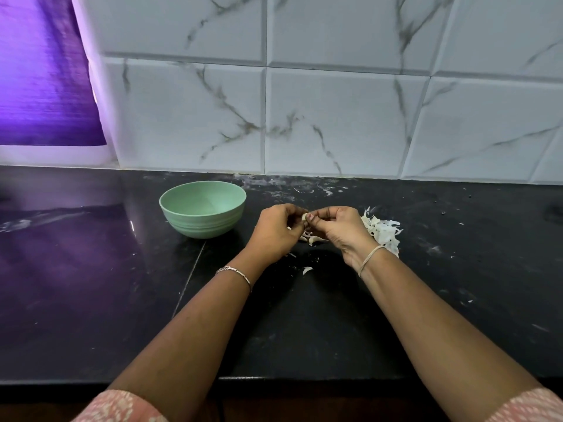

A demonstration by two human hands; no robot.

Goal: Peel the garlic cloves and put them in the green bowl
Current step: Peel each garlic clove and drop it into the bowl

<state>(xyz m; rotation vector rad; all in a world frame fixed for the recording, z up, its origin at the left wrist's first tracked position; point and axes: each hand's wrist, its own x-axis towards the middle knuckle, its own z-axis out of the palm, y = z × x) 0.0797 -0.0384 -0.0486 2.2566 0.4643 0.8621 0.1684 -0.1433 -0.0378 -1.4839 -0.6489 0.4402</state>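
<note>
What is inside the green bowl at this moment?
In the green bowl, the visible inner wall and floor are bare, with nothing lying on them. Its near rim hides the closest part of the inside, so something small lying there cannot be ruled out.

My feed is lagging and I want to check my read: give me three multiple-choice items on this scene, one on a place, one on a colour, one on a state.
1. Seen from the green bowl, where is the pile of garlic peels? A inside it; B to its right, on the counter beyond the right hand; C to its left.
2. Colour of the counter? A black; B white; C brown.
3. The garlic clove is: A in the green bowl; B loose on the counter; C pinched between both hands.
Key: 1 B, the peels lie heaped beside that hand; 2 A, the surface is dark throughout; 3 C, left hand and right hand meet on it.
</note>
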